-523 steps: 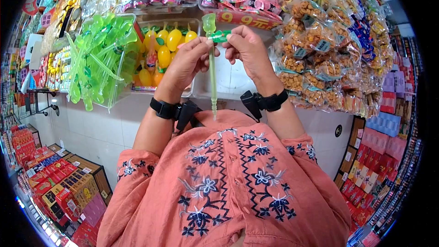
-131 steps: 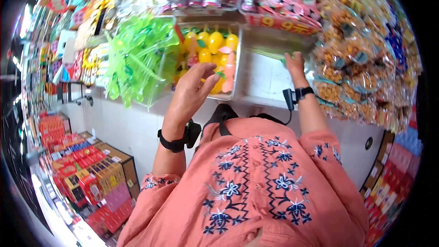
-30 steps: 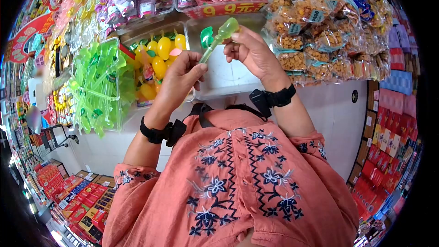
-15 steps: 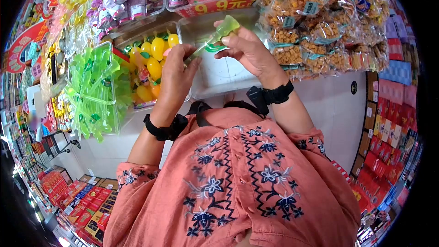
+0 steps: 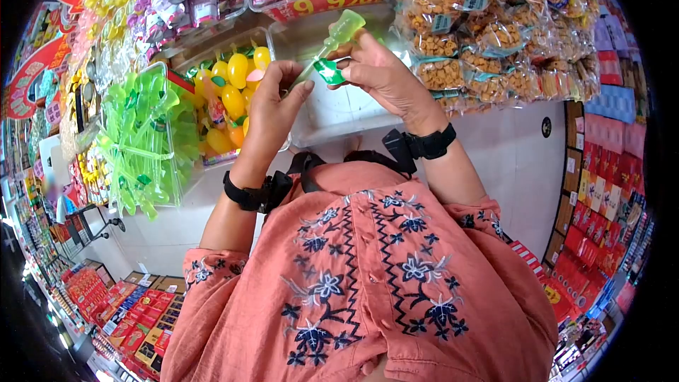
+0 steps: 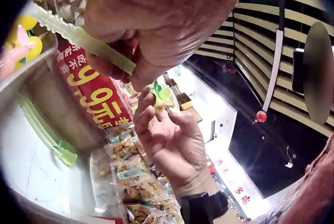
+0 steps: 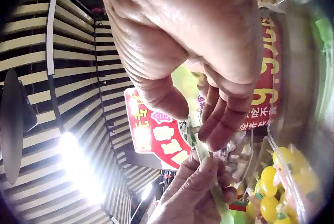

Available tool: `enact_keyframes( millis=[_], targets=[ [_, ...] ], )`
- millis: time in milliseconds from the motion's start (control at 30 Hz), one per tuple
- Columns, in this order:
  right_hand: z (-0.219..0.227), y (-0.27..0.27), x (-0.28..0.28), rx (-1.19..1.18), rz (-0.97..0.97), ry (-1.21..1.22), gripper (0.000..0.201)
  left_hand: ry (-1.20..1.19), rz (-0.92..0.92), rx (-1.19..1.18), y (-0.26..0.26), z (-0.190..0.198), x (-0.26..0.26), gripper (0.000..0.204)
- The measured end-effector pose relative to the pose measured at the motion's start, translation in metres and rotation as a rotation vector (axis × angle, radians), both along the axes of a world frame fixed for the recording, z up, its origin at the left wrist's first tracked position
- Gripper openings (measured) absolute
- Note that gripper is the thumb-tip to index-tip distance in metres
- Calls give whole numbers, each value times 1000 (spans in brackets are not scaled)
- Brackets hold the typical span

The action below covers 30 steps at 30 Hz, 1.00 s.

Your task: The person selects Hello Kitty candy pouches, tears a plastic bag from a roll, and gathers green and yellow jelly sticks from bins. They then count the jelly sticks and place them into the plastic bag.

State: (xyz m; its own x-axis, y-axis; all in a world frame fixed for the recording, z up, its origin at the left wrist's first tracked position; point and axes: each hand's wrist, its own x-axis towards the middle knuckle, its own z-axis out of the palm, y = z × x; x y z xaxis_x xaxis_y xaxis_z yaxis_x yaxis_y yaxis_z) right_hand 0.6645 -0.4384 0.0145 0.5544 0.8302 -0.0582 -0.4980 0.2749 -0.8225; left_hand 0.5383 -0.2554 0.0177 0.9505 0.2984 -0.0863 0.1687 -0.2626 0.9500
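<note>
A pale green, translucent plastic tube with a flower-shaped head slants between both hands in the head view. My left hand pinches its narrow stem between thumb and fingers; in the left wrist view the ridged lower stem sticks out past the fingers. With thumb and fingertips, my right hand grips it just below the head, the thumb at a shiny green leaf-like tag. Under the hands stands a white tray; a similar green tube lies in it in the left wrist view.
To the left, a clear bin overflows with green tubes. Beside it a bin holds yellow mango-shaped containers. Bagged snacks are piled at the right, and a red price sign fronts the packets behind the tray.
Seconds ago the right hand was in the white tray and the left hung free. Now both hold a tube. In the last second, the right thumb has shifted to the leaf-like tag.
</note>
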Motion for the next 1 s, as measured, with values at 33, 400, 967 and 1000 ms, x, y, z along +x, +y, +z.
enact_keyframes(
  millis=[33,400,967,1000],
  targets=[
    [1,0,-1,-3,-11,-5,51,6,-1,-51,0,-2,0,25],
    [2,-3,0,-90,-56,-92,45,96,-17,-219,-2,1,2,23],
    [-29,-8,5,-89,-159,-32,45,184,-86,-311,-6,-23,26,20],
    [-32,-9,6,-89,-153,-26,46,187,-90,-311,-6,-25,28,20]
  ],
)
